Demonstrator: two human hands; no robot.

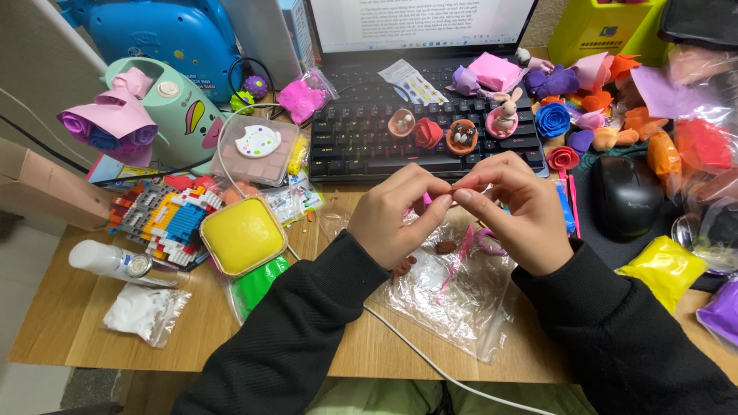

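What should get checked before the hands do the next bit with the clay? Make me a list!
1. Both hands meet on the clay piece: ok; left hand and right hand pinch it.
2. Clay piece's shape: cannot tell, too small.
3. Plastic bag lies under the hands: ok.
4. Brown clay bits on the bag: ok.
5. Keyboard free of clay: not ok, clay figures sit on it.

White laptop screen (pixel 427 23) up top (yellow box (pixel 596 31) right).
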